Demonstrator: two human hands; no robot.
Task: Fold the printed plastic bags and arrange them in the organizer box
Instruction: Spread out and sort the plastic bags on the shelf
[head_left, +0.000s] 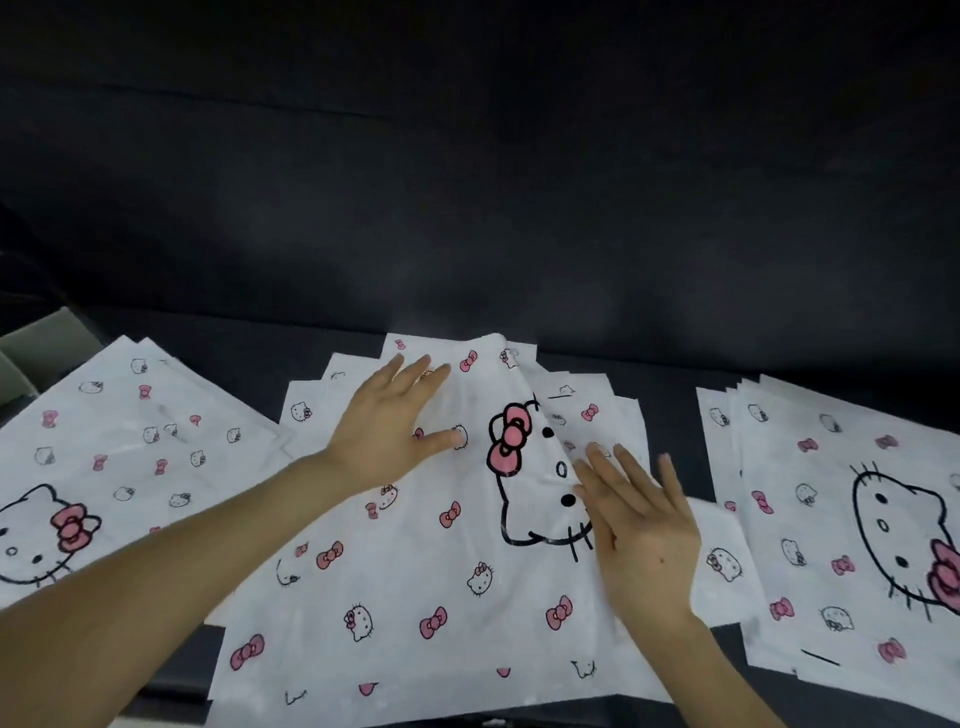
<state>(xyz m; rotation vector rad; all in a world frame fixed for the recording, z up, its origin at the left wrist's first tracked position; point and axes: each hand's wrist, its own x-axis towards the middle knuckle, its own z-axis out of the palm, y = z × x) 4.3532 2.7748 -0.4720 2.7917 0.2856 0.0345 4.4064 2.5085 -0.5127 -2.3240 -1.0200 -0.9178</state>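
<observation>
Leaning over a dark counter (670, 374), both forearms reaching in from the near edge. Pressing down on the top bag (415, 571) at the middle of the counter with the left hand (395, 415): flat, fingers straight and spread, thumb out to the side, gripping nothing. Resting the right hand (641, 525) on the same bag's right side, palm down, fingers straight and a little apart, likewise holding nothing, covering part of the large cat face printed there. White plastic, dotted with pink bows and small cat heads, stretching from the near edge well toward the far one, creased up in a ridge between the two hands. Beneath it, more bags (597, 410) fanned out, corners showing toward the far edge and to the right. Toward the left edge, a second pile (130, 441) lying flat, a large cat face at its near corner. Toward the right edge, a third pile (831, 493), stacked unevenly, bare counter showing between it and the middle bags on the far side. At the far left corner, part of a grey-green box (36, 348), cut off by the frame; contents impossible to tell. Beyond the far edge, only dark cloth (467, 156).
</observation>
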